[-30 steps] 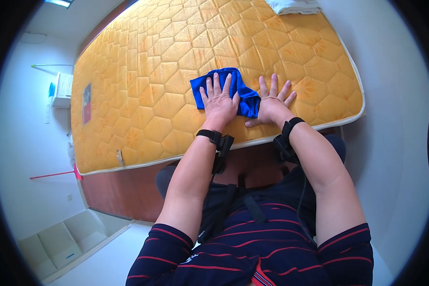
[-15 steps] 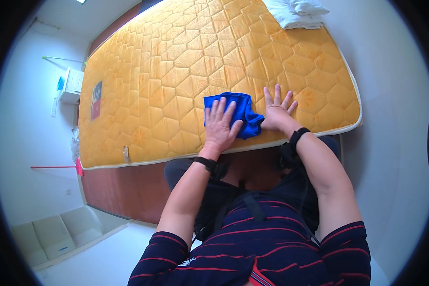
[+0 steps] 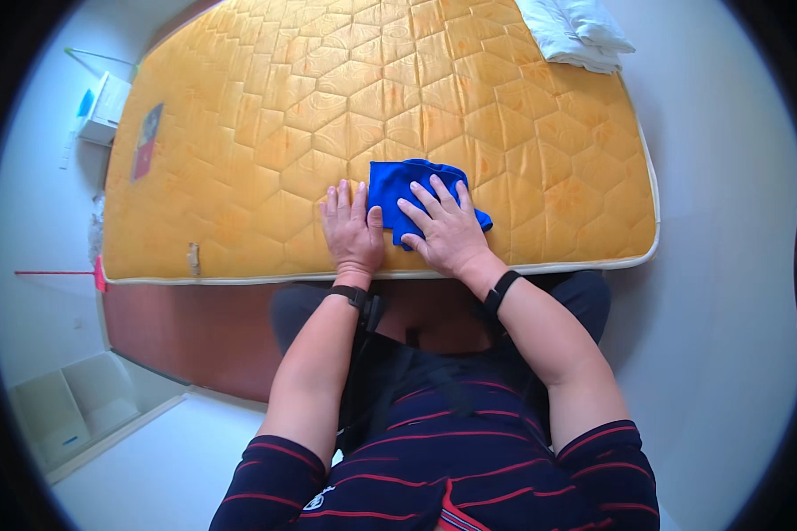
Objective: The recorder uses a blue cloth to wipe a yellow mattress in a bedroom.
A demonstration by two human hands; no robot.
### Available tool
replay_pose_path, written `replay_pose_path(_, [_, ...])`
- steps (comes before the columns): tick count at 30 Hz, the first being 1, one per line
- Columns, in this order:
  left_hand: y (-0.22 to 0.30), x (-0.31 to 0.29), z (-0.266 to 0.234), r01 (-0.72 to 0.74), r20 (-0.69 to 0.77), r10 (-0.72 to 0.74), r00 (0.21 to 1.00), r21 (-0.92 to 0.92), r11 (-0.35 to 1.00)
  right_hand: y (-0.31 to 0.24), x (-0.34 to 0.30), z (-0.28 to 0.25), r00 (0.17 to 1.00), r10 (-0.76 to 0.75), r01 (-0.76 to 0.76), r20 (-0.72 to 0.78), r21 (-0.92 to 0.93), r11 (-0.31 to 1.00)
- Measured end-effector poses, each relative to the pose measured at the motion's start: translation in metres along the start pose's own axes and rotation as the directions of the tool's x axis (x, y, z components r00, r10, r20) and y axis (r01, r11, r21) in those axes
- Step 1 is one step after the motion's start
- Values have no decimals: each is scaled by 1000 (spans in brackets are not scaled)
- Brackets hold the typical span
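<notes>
A blue cloth (image 3: 391,190) lies folded and somewhat crumpled near the front edge of a yellow quilted mattress (image 3: 310,142). My right hand (image 3: 445,228) rests flat on the cloth's right part, fingers spread, covering some of it. Just left of the cloth, my left hand (image 3: 354,234) lies palm down on the mattress with its fingers stretched out. Its thumb comes close to the cloth's left edge; whether it touches cannot be told. Neither hand grips anything.
White folded bedding (image 3: 576,35) sits at the mattress's far right corner. A white wall (image 3: 717,221) runs along the right. At the left are a white box-like unit (image 3: 106,109) and a red-handled tool (image 3: 97,273). Reddish-brown floor (image 3: 195,332) shows below the mattress edge.
My left hand has moved left off the cloth onto the mattress. My right hand has come from the bare mattress onto the cloth. The view has shifted slightly.
</notes>
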State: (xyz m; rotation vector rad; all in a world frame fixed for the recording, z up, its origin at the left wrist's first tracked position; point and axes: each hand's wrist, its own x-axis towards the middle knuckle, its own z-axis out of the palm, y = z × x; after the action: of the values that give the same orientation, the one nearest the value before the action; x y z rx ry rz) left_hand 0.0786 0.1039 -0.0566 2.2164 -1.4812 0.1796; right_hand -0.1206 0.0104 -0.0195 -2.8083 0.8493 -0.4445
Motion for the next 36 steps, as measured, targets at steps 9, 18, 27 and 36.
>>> replay_pose_path(9, [-3,-1,-8,39,33,-41,999,58,998,48,36,-10,978,171,-194,-121,-228,954])
replay_pose_path(18, [6,1,-3,27,13,-28,1000,41,999,109,128,18,979,138,-172,-153,-239,956])
replay_pose_path(27, [-1,1,-4,27,1,-27,1000,69,997,66,-9,-39,956,293,-289,-7,-192,938])
replay_pose_path(36, [1,1,-7,32,48,-36,998,86,996,122,16,-9,956,280,-293,-92,-220,930])
